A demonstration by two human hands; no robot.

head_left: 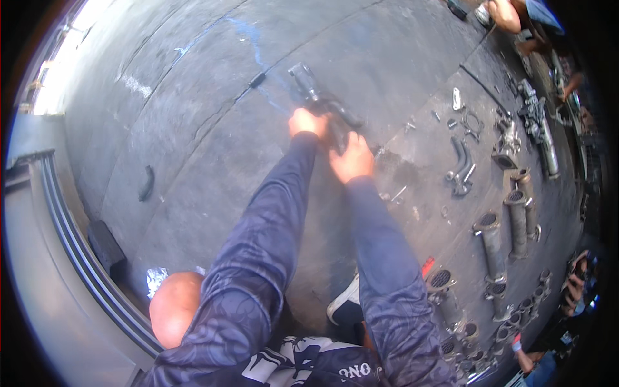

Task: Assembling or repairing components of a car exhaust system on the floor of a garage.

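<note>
Both my arms reach forward over the dark floor. My left hand (308, 122) is closed around the near end of a metal part with a curved dark pipe (345, 115) and a squarish grey end (300, 72). Close by on its right, my right hand (353, 159) has its fingers bent around a dark section between the two hands. That section is blurred, and my fingers cover much of it, so I cannot tell whether it joins the same part. A small bolt-like piece (410, 125) lies to the right of my hands.
On the right lie a curved black pipe (459, 161), a ring-shaped gasket (472, 124) and several cylindrical metal coolers (493, 248). A short black hose (147, 183) lies left, near a metal-edged frame (71, 219). Other people (503, 16) sit along the right edge.
</note>
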